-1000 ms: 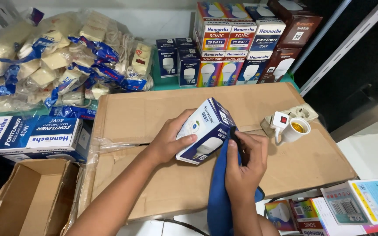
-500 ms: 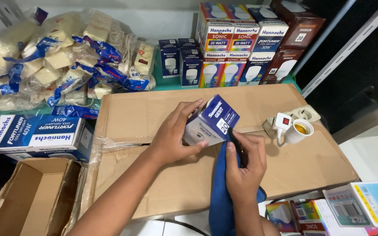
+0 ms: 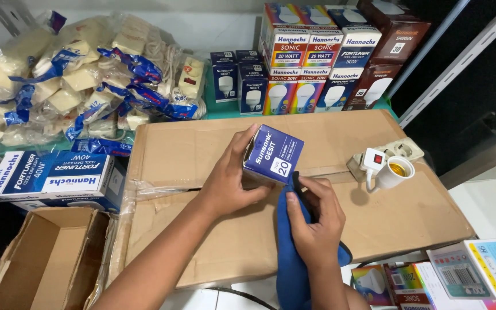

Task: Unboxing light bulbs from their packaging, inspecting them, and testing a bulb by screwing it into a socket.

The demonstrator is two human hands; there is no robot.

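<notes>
My left hand (image 3: 228, 181) grips a small blue and white bulb box (image 3: 274, 154), tilted with its dark blue end face turned up toward me, above a large flat cardboard carton (image 3: 213, 149). My right hand (image 3: 314, 221) sits just below the box, closed on a blue cloth (image 3: 291, 258) and a thin black object whose tip pokes up near the box's lower corner. The cloth hangs down over the carton's front edge.
Stacked bulb boxes (image 3: 317, 57) line the back shelf. Bags of cream plugs and sockets (image 3: 76, 80) lie at the back left. A white socket adapter with lamp holder (image 3: 386, 163) rests on the carton's right. A long blue box (image 3: 53, 178) and an open carton (image 3: 41, 258) are left.
My left hand has rotated the bulb box, so its dark blue end face now shows instead of the white side. My right hand stayed below it with the cloth.
</notes>
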